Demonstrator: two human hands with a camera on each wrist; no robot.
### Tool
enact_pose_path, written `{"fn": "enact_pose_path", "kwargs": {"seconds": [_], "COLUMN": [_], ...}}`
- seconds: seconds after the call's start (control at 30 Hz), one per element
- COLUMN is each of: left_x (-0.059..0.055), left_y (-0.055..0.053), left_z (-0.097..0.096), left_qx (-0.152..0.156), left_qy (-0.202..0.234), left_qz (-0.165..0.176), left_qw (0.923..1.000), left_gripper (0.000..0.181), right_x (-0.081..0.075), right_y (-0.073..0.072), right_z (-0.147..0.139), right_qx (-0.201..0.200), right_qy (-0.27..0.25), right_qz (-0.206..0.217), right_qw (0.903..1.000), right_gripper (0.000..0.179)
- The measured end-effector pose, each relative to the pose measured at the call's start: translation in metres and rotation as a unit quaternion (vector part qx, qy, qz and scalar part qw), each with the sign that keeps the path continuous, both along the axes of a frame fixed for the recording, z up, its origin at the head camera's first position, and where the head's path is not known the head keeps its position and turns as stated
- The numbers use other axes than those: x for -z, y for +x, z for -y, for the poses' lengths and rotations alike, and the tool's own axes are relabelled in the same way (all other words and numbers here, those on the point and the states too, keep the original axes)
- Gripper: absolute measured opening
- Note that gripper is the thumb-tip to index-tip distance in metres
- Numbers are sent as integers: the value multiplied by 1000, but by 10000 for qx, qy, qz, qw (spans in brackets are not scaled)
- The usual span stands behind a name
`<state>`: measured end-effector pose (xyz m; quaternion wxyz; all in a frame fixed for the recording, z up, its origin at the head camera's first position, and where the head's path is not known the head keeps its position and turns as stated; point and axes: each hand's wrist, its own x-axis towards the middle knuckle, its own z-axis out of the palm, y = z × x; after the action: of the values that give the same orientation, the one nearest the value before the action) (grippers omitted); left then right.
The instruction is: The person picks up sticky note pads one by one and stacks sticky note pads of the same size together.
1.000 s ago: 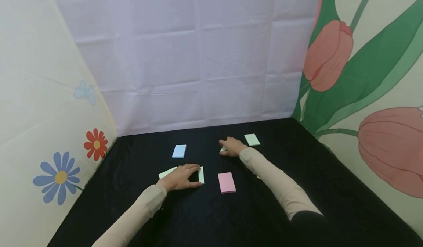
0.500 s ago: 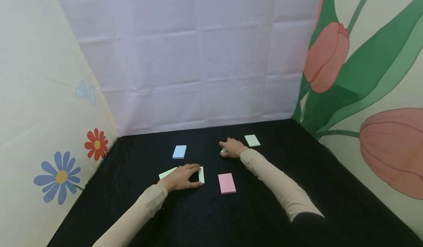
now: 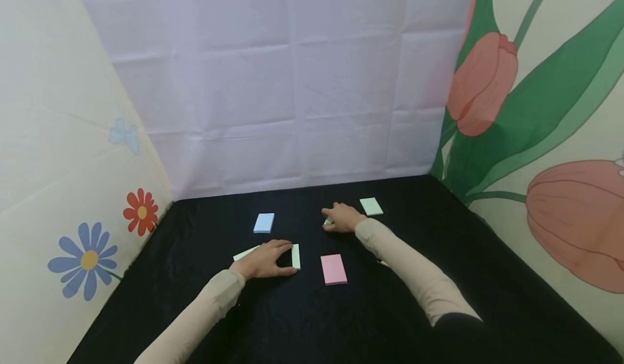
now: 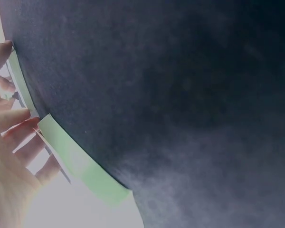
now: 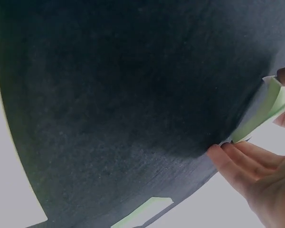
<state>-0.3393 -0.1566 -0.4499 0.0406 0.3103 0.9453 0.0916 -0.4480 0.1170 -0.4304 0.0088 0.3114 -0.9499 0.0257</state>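
Note:
My left hand [image 3: 263, 260] rests low on the black cloth, holding a pale green sticky note pad [image 3: 296, 257] between thumb and fingers at its two ends. A second pale green pad [image 3: 246, 253] lies partly hidden behind that hand, and the left wrist view shows this green pad [image 4: 80, 164] close beside the fingers. Farther off, my right hand [image 3: 343, 218] grips another green pad [image 5: 261, 114] between thumb and fingertips. In the head view only a corner of that pad [image 3: 329, 221] shows.
A blue pad [image 3: 264, 222] lies back left and a pink pad [image 3: 333, 269] lies between the forearms. Beyond the right wrist is a green pad [image 3: 371, 206]. The right sleeve [image 3: 404, 266] mostly covers a pale pad [image 3: 383, 263]. A white cloth [image 3: 292, 82] hangs behind.

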Motion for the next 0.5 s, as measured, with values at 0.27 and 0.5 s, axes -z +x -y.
{"fn": "enact_pose_path", "kwargs": {"seconds": [0.27, 0.5], "left_x": [0, 4], "left_y": [-2, -6], "left_z": [0, 0], "left_qx": [95, 76], "left_qy": [86, 53], "left_qz": [-68, -182], "left_qw": [9999, 9998], "left_gripper": [76, 75], "right_x": [-2, -1], "right_y": [3, 2], "right_z": [0, 1], "right_qx": [-114, -240], "right_qy": [51, 168], "right_qz": [71, 9], "right_qw": [9999, 9996], "right_gripper": [30, 32]}}
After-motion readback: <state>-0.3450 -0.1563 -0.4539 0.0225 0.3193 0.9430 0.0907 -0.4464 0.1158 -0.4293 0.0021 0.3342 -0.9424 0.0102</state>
